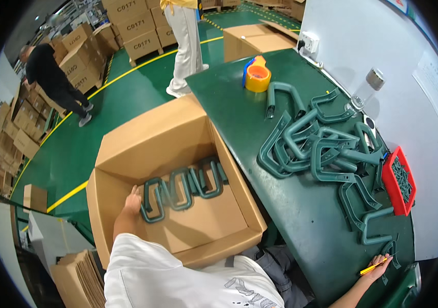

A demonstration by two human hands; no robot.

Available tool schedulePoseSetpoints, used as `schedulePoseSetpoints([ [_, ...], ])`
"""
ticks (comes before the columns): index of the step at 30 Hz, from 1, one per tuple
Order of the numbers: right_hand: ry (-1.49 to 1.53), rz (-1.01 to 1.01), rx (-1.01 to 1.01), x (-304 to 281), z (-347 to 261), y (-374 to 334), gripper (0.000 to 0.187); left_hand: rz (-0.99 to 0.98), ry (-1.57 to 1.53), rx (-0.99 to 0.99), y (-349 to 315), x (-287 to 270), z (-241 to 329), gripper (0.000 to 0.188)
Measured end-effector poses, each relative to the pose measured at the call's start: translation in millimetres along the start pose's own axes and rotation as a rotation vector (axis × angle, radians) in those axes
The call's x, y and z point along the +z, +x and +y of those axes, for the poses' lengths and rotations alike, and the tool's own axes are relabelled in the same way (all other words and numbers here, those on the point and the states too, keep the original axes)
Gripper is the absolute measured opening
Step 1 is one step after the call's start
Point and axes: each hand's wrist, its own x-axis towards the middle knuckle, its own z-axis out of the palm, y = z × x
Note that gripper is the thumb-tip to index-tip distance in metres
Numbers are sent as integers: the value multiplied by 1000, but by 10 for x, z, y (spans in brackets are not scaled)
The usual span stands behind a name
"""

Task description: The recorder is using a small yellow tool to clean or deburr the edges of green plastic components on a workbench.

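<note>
My left hand (134, 200) is inside an open cardboard box (149, 123), its fingers closed at the left end of a row of dark green U-shaped handles (180, 190) on the box floor. It is at the edge of the leftmost handle (153, 201). At the lower right of the green table, my right hand (378, 267) grips a slim yellow tool (372, 268), whose exact kind is unclear. Right beside those fingers lies another green handle (393, 255). More green handles (316, 141) are heaped across the table.
A red bin (399, 179) of small green pieces stands by the wall. Beyond the heap are an orange tape dispenser (256, 76) and a clear bottle (366, 90). Flattened cardboard (78, 280) leans at my left. Two people stand on the green floor near stacked cartons (137, 28).
</note>
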Motion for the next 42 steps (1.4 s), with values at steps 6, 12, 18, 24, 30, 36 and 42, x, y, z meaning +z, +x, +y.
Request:
schedulePoseSetpoints([
  [6, -41, 20, -1, -103, -15, -35, 34, 189, -457, -504, -49, -48, 344, 55],
  [12, -166, 247, -81, -114, -35, -49, 17, 694, -521, -95, 226, -396, 740, 40],
  [18, -257, 56, -54, 221, 13, -107, 19, 1012, -679, 255, 305, -1092, 971, 34],
  [24, -311, -16, 117, 312, -161, -221, 21, 1157, -582, 438, 462, -1921, 1395, 31],
  [30, -1642, 299, -353, 277, -443, -190, 36, 1216, -802, 671, 278, -2822, 2126, 29],
  [36, -1905, 230, -171, 454, -444, -40, 32, 1190, -1092, 988, -121, -3691, 3264, 17],
  [42, -1935, 238, -271, 262, -583, -43, 26, 935, -1201, 1387, -524, -4454, 4616, 22],
])
